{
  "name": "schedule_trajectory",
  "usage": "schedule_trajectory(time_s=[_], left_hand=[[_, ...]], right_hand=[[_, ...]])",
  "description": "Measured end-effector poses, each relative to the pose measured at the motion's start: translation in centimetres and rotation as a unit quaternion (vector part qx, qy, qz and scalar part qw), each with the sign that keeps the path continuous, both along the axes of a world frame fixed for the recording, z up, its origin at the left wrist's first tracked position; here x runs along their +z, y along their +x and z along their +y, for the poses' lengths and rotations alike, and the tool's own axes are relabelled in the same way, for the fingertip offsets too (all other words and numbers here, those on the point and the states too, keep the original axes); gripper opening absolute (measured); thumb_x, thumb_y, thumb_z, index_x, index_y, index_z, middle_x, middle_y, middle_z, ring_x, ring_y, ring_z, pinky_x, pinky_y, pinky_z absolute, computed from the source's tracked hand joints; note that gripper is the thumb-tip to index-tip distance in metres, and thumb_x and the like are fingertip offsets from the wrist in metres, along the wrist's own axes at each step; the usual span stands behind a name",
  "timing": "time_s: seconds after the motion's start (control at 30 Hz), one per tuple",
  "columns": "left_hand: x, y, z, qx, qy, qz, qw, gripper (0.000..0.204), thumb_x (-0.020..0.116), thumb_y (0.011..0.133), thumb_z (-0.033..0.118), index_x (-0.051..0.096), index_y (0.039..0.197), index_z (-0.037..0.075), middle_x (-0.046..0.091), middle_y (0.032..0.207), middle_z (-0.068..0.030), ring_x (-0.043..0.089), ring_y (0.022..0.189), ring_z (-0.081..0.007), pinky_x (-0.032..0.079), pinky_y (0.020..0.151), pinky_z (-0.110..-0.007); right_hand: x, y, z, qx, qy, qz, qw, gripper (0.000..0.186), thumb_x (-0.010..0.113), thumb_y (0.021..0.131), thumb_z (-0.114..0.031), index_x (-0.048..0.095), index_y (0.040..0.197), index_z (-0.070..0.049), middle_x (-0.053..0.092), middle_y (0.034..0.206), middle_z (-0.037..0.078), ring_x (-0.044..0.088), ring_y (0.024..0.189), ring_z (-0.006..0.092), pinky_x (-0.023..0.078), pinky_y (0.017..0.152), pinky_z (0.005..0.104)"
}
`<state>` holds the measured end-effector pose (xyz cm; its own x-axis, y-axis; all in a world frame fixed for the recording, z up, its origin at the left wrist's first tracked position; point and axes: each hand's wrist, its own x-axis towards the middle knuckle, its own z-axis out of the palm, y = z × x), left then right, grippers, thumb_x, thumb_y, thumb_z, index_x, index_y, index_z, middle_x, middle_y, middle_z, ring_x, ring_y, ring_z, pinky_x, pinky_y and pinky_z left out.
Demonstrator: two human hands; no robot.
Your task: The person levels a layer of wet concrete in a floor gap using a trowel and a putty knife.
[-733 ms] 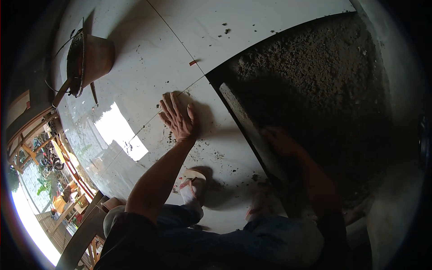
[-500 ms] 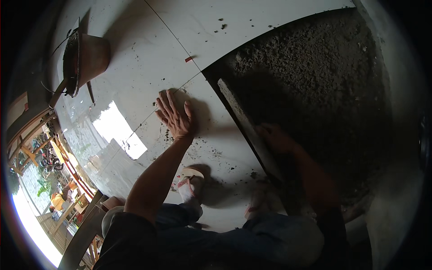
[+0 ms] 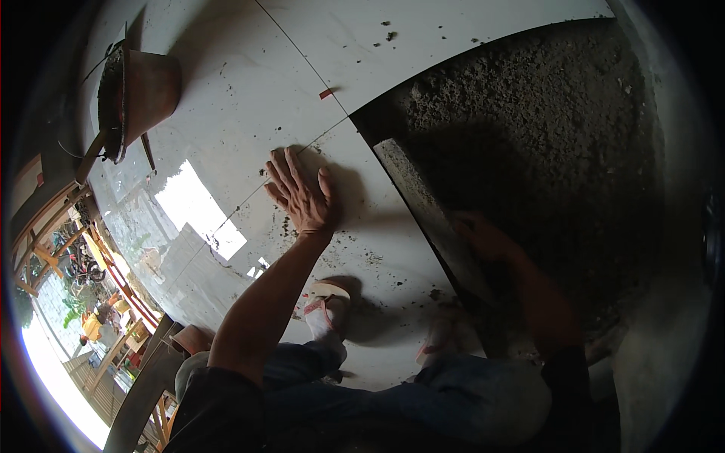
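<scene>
My left hand is pressed flat on a pale floor tile, fingers spread and holding nothing. My right hand, in deep shadow, has its fingers closed on the right edge of a long, mortar-smeared straightedge board. This board lies along the tile edge, beside the bed of rough dark mortar. Shadow hides the board's near end and most of my right fingers.
A mortar-caked bucket stands at the far left, with a wooden stick by it. A small red piece lies near the tile joint. Crumbs dot the tiles. My sandalled foot is between my arms. A wall bounds the right.
The board now shows a wider face, so it has tilted, and my right hand has shifted slightly right with it. My left hand stays flat on the tile. The whole view has shifted a little.
</scene>
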<state>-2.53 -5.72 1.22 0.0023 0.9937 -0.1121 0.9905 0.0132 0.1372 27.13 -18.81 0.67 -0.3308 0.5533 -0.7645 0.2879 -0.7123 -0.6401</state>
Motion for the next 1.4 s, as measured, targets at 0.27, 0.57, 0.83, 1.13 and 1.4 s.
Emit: schedule_trajectory(time_s=[0.27, 0.57, 0.83, 1.13, 1.4], left_hand=[[0.3, 0.2, 0.0, -0.005, 0.008, 0.028, 1.000, 0.073, 0.038, 0.095, 0.049, 0.015, 0.152, 0.009, 0.010, 0.158, -0.0167, 0.004, 0.147, -0.0357, 0.002, 0.115, -0.056], [-0.6, 0.4, 0.4, 0.001, 0.021, 0.029, 0.999, 0.071, 0.034, 0.095, 0.051, 0.017, 0.152, 0.013, 0.012, 0.159, -0.0120, 0.006, 0.147, -0.0329, 0.004, 0.115, -0.056], [-0.6, 0.5, 0.1, -0.017, 0.027, 0.014, 0.999, 0.071, 0.031, 0.095, 0.053, 0.018, 0.152, 0.012, 0.013, 0.159, -0.0129, 0.006, 0.147, -0.0333, 0.003, 0.115, -0.056], [0.0, 0.4, 0.2, -0.087, 0.042, 0.003, 0.995, 0.069, 0.030, 0.096, 0.052, 0.019, 0.151, 0.011, 0.014, 0.158, -0.0137, 0.006, 0.147, -0.0353, 0.001, 0.114, -0.058], [0.6, 5.4, -10.5, -0.488, -0.056, -0.025, 0.871, 0.081, 0.060, 0.084, 0.036, 0.022, 0.151, 0.012, 0.012, 0.158, -0.0193, 0.006, 0.147, -0.0370, 0.000, 0.114, -0.061]], right_hand=[[1.5, -1.6, 2.4, -0.029, 0.028, -0.029, 0.999, 0.068, 0.047, 0.092, -0.061, 0.062, 0.116, 0.001, 0.063, 0.111, 0.023, 0.060, 0.108, 0.0325, 0.045, 0.095, 0.0400], [1.1, 0.5, -0.4, -0.160, 0.028, 0.046, 0.986, 0.069, 0.047, 0.090, -0.064, 0.066, 0.101, 0.002, 0.066, 0.093, 0.017, 0.062, 0.084, 0.0212, 0.049, 0.079, 0.0386], [3.8, 0.3, 3.4, -0.059, 0.011, 0.017, 0.998, 0.073, 0.044, 0.090, -0.068, 0.065, 0.110, 0.000, 0.067, 0.094, 0.015, 0.063, 0.086, 0.0238, 0.049, 0.082, 0.0383], [7.6, 5.0, -11.4, 0.047, -0.129, 0.042, 0.990, 0.080, 0.037, 0.089, -0.073, 0.061, 0.123, -0.005, 0.061, 0.121, 0.020, 0.057, 0.114, 0.0288, 0.042, 0.098, 0.0410], [12.3, 7.3, -28.7, -0.006, -0.234, -0.156, 0.959, 0.082, 0.040, 0.086, -0.074, 0.060, 0.123, -0.004, 0.056, 0.128, 0.021, 0.054, 0.118, 0.0342, 0.040, 0.101, 0.0402]])
